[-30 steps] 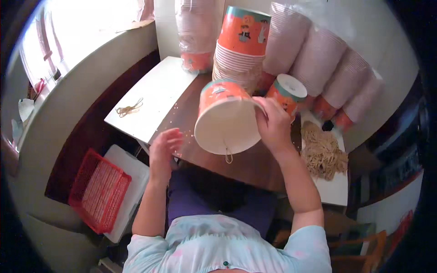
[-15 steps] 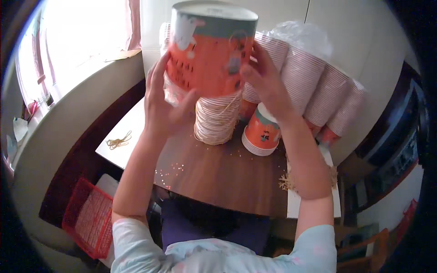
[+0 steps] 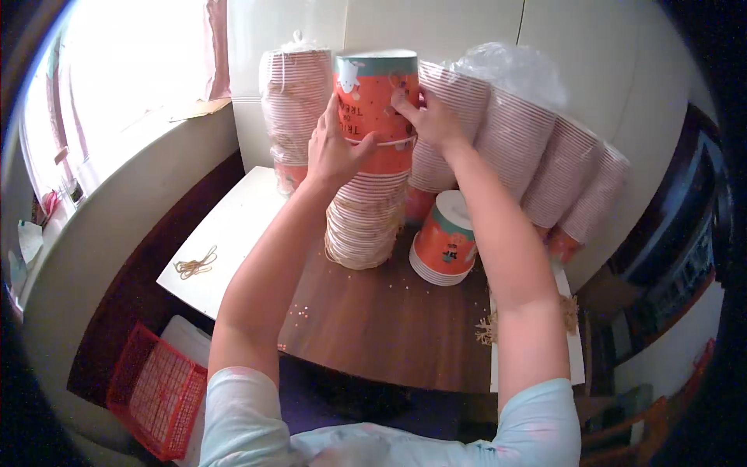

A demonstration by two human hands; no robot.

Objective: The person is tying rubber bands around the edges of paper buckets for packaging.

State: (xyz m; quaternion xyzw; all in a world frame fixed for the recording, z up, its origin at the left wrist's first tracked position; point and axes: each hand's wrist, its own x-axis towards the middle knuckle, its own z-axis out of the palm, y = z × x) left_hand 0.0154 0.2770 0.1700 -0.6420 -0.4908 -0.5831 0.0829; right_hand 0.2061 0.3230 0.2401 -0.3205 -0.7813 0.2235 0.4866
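Observation:
An orange paper bucket with a green band and dark print stands upside down on a tall stack of paper buckets. My left hand grips its left side low down, the thumb reaching across near the rim. On the opposite side my right hand presses its fingers against the wall. Loops of string or rubber band seem to run over the stack's white rims. To the right, a short stack of orange buckets sits upside down, close to my right forearm.
Several plastic-wrapped bucket stacks lean along the back wall; another wrapped stack stands behind on the left. A bundle of tan bands lies on the table's white part. Small crumbs dot the brown tabletop. A red basket sits lower left.
Both hands have moved away from me with the orange bucket, from above the tall stack onto its top. The wrapped stack at the back left now shows.

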